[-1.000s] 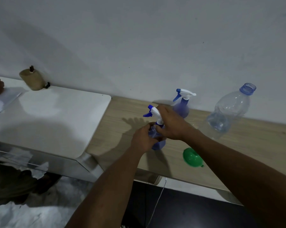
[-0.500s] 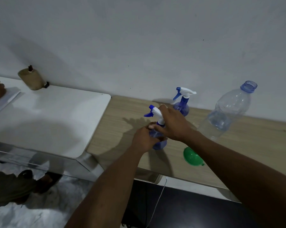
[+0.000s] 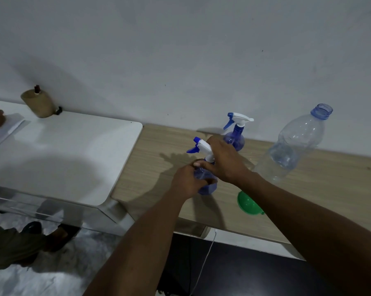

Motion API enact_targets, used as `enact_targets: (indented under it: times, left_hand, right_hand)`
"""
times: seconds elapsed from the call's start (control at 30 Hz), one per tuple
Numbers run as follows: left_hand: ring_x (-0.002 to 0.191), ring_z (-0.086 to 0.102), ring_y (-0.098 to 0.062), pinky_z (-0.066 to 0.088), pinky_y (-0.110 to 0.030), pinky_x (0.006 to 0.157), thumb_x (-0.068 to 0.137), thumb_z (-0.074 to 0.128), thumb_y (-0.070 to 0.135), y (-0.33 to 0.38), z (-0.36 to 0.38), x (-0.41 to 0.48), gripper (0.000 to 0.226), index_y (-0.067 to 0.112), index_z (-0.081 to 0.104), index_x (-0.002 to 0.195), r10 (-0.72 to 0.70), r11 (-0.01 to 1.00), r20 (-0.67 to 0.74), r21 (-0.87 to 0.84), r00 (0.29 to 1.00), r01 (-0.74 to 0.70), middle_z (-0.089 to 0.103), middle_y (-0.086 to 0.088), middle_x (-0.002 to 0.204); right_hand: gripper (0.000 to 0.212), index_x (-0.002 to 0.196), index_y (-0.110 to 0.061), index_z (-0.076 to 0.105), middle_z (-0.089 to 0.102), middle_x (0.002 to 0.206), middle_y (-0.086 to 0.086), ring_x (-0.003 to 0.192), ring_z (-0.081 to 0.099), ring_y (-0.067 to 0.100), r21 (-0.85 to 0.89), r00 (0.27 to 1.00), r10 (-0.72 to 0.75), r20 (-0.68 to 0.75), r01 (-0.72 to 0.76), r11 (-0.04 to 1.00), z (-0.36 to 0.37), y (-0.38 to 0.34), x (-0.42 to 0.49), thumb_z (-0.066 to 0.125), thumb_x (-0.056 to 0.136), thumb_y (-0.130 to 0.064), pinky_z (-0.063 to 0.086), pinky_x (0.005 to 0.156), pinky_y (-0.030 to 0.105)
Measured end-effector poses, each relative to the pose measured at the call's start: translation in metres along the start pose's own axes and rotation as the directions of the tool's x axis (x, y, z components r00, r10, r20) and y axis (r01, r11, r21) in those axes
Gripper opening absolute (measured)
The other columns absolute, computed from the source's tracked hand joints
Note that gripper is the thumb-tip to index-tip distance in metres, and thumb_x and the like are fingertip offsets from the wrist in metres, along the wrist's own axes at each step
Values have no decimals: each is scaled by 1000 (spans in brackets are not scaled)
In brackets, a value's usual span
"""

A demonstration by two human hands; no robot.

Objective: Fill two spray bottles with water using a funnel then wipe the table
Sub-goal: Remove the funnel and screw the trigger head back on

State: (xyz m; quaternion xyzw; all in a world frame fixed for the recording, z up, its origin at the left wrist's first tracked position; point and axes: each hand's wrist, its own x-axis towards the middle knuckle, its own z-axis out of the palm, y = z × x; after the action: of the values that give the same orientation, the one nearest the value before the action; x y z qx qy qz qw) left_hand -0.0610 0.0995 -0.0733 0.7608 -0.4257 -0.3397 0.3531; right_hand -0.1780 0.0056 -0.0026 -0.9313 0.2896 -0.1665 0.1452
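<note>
The left hand (image 3: 186, 182) curls its fingers (image 3: 204, 182) round the body of the near sprayer (image 3: 210, 187), which stands on the wood surface (image 3: 156, 167). The right hand (image 3: 226, 162) grips its neck, just above the left fingers. The far sprayer (image 3: 236, 135) stands just beyond the right fingers. The green funnel (image 3: 248, 202) lies nearer the person, and the open-mouthed bottle (image 3: 295, 146) is to their right.

I see the near spray bottle (image 3: 209, 187), blue with a white head, upright; far spray bottle (image 3: 236, 138) behind it; green funnel (image 3: 247, 202) lying alongside.
</note>
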Motion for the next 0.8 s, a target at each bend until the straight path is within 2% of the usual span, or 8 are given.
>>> enact_targets:
  times: [0.07, 0.13, 0.23, 0.33, 0.47, 0.6, 0.7, 0.8]
  left_hand:
    - [101, 66, -17, 54, -43, 95, 69, 79, 60, 2, -2, -1, 66, 27, 62, 123, -6, 1000, 13, -31, 1000, 6, 71, 3, 109]
    - [101, 66, -14, 53, -39, 94, 59, 76, 68, 2, -1, -1, 76, 29, 62, 123, 21, 998, 14, -63, 1000, -21, 71, 8, 109]
    - [102, 66, -14, 53, -41, 95, 67, 86, 53, -1, 0, -1, 64, 28, 62, 121, 27, 999, 9, -30, 1000, -27, 70, 8, 109]
    - [99, 67, -13, 55, -43, 94, 65, 84, 57, -3, 0, 0, 61, 31, 63, 116, 7, 998, 23, -65, 1000, -6, 72, 8, 106]
    - [102, 66, -13, 53, -37, 94, 65, 83, 58, -2, 1, 1, 67, 32, 61, 122, 53, 998, 21, -39, 998, -52, 71, 8, 109]
    - [103, 66, -16, 53, -37, 94, 73, 87, 45, -5, 2, 3, 56, 25, 63, 120, 11, 999, 15, -39, 1000, -11, 71, 5, 110]
    - [104, 66, -14, 52, -36, 95, 69, 88, 45, -4, 2, 2, 59, 33, 61, 121, 41, 997, 16, -60, 999, -40, 69, 10, 108]
    - [109, 64, -16, 51, -37, 98, 72, 88, 41, -2, 2, 2, 67, 28, 58, 131, 46, 999, 16, -25, 999, -45, 69, 4, 117]
  right_hand:
    - [52, 111, -15, 49, 56, 98, 2, 83, 51, 22, 9, 999, -45, -8, 45, 999, -1, 2, 0, 69, 80, -52, 47, 71, 40]
    - [46, 117, -14, 48, 57, 103, 4, 85, 52, 23, 43, 998, -59, 14, 59, 997, -2, 4, -3, 68, 82, -37, 50, 73, 43]
    - [44, 115, -12, 48, 60, 100, 8, 79, 55, 24, 36, 1000, 10, 12, -10, 999, 2, 2, -4, 69, 86, -38, 50, 67, 39]
    - [51, 114, -13, 48, 57, 98, 5, 81, 52, 23, 36, 1000, -5, -9, 6, 999, 1, 2, -4, 69, 83, -48, 47, 66, 37]
    - [44, 118, -11, 48, 58, 101, 7, 84, 55, 26, 55, 1000, -12, 6, 11, 998, 1, 3, -6, 69, 85, -32, 48, 68, 38]
    - [52, 112, -11, 50, 57, 95, 4, 78, 50, 23, 0, 999, -7, -48, 7, 1000, 3, 1, -6, 67, 84, -52, 44, 66, 36]
    - [48, 118, -11, 49, 57, 103, 6, 86, 53, 26, 37, 999, -24, -26, 25, 999, 1, 4, -8, 70, 83, -35, 46, 71, 40]
    - [44, 113, -11, 48, 58, 101, 6, 83, 55, 25, 62, 997, 72, -28, -70, 996, 6, -1, -8, 72, 84, -32, 51, 71, 43]
